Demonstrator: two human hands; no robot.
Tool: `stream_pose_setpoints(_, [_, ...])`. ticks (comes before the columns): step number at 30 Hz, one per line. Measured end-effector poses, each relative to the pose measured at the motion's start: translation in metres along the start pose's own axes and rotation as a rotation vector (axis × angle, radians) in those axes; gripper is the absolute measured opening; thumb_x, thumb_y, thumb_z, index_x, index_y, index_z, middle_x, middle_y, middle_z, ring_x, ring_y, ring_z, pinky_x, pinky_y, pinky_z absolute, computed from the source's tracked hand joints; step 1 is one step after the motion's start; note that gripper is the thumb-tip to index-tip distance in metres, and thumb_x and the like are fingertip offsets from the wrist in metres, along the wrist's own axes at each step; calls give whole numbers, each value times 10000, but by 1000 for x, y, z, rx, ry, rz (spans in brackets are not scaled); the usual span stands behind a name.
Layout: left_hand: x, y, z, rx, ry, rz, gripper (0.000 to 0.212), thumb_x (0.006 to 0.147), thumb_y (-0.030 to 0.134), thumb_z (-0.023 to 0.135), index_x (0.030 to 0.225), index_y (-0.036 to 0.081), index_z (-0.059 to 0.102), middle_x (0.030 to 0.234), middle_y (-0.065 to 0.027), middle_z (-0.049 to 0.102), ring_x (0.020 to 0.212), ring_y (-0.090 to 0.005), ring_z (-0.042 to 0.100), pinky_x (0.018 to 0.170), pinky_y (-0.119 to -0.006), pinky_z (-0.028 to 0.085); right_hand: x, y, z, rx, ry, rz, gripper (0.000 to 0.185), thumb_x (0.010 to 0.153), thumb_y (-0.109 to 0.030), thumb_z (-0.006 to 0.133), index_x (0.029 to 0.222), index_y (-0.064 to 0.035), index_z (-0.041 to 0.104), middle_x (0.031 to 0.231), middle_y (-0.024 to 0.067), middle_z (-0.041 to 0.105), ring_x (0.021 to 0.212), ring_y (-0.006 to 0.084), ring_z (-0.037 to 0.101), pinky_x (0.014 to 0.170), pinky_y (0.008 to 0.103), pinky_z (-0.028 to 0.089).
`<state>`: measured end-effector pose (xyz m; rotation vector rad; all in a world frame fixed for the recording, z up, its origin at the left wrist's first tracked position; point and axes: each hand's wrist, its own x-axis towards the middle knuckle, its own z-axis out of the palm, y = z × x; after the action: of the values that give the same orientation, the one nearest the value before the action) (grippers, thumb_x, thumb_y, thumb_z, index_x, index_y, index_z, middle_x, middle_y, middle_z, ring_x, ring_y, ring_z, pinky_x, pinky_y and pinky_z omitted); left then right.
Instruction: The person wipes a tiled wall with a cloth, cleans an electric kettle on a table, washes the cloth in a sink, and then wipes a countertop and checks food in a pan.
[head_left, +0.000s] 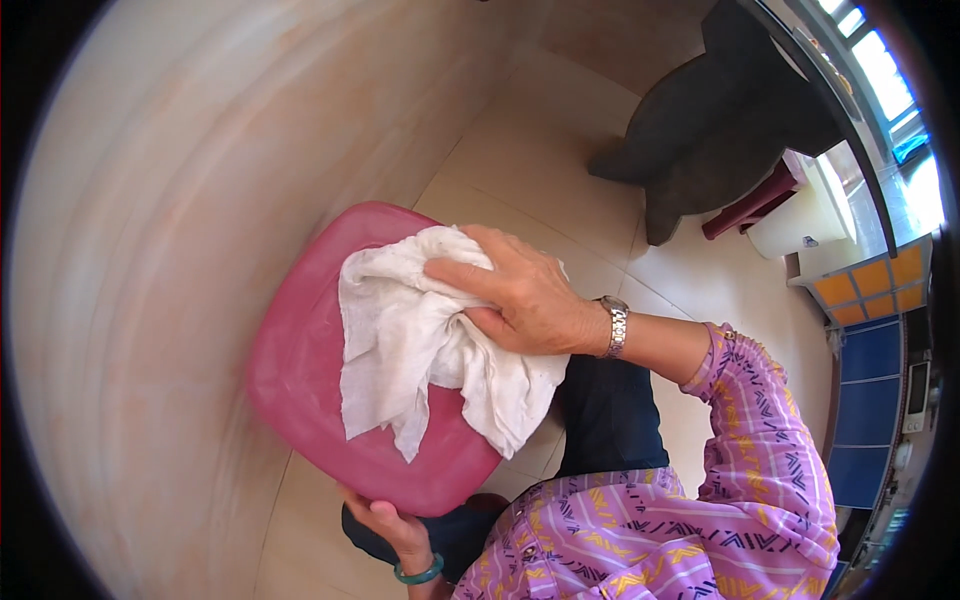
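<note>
A pink plastic stool seat (300, 360) with rounded corners fills the middle, close to the wall; its legs are hidden. Across it lies a crumpled white cloth (390, 322) with ragged edges, draping past the seat's lower right side. My right hand (525, 292), with a metal watch at the wrist, grips the cloth from above, thumb and fingers sunk in its folds. At the near edge of the seat, my left hand (394, 529), with a green bangle, holds the rim from below; part of its fingers is hidden beneath the plastic.
A marbled wall (172, 300) rises close on the left. Pale tiled floor (525, 195) stretches beyond the stool. At the upper right stand a dark table base (697, 127), a dark red stool (750, 202) and a white bin (802, 217). Blue cabinets (866, 412) line the far right.
</note>
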<state>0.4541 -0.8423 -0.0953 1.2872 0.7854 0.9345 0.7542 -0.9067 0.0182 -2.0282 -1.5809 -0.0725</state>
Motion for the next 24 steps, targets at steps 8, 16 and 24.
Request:
stream_pose_setpoints(8, [102,66,34,613,98,598,654,812,381,634,1271,-14,389,1278,-189,441,1201,-335,408,1011,-447,300,-17,44,8,-73,-17,-4,553,741,-101,638,1274,-184,516,1181,198,492,1013,356,536,797,422,478])
stream_pose_setpoints(16, [134,75,91,1240,-238,701,631,817,338,629,1319,42,387,1292,-213,434,1228,-416,360,1013,-501,269,-4,55,8,-75,-85,-14,426,801,-183,604,1215,-126,519,895,212,560,812,371,580,698,446,475])
stream_pose_setpoints(24, [93,116,69,1410,-354,578,560,796,323,654,1236,43,450,1127,-199,515,1075,-367,465,894,-500,332,42,150,29,596,236,373,228,902,-144,520,1097,-40,575,956,39,624,863,119,582,742,297,500])
